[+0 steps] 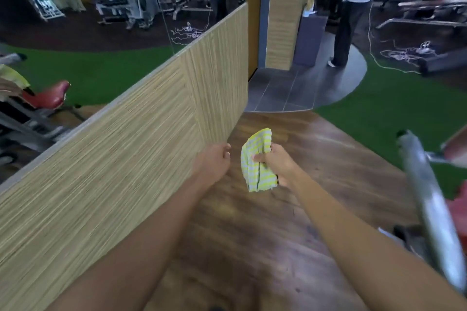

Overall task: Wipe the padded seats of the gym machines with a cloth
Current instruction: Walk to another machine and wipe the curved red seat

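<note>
My right hand (274, 164) grips a crumpled cloth (257, 161) with yellow and grey stripes, held out in front of me over the wooden floor. My left hand (214, 161) hangs just left of the cloth with its fingers loosely curled and nothing in it. A red padded seat (49, 96) shows in the mirror at the left. Part of another red pad (457, 206) sits at the right edge, behind a grey metal bar (429, 199) of a machine.
A low wood-grain wall panel (126, 146) under a mirror runs along my left. Brown wooden floor (265, 247) lies ahead, then grey tiles (303, 83) and green turf (391, 98). A person in a white top (353, 7) stands ahead on the tiles.
</note>
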A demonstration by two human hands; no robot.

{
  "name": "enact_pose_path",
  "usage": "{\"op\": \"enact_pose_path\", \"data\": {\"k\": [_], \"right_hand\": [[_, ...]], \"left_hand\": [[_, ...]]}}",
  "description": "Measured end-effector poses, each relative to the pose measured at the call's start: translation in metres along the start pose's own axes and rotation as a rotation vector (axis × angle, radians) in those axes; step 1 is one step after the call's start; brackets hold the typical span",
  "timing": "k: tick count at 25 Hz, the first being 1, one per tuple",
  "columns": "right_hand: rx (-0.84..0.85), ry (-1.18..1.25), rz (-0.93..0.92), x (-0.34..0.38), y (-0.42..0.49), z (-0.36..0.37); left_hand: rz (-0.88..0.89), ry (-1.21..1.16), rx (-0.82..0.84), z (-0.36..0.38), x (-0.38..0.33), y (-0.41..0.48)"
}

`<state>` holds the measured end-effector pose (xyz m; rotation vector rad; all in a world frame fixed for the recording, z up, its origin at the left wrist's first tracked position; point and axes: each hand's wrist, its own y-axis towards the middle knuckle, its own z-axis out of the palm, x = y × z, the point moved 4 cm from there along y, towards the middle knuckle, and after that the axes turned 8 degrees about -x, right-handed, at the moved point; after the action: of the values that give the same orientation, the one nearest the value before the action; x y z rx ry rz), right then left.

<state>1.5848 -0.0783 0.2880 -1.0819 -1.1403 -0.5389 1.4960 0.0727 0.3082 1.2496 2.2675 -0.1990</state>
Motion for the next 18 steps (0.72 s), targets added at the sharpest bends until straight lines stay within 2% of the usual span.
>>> {"op": "enact_pose_path", "data": {"k": [9,14,18], "right_hand": [[-0.186,0.024,0.028,0.087,0.251,-0.002],[-0.342,0.102,0.023,0.158,0.365,-0.048],[-0.452,0.150,-0.024,0.205,0.438,-0.114]], "left_hand": [[0.110,0.003,0.113,0.077,-0.001,0.287],[0.229,-0.076,0.192,0.121,-0.060,0.446],[0.372,-0.048,0.243,0.166,-0.141,0.540]]}}
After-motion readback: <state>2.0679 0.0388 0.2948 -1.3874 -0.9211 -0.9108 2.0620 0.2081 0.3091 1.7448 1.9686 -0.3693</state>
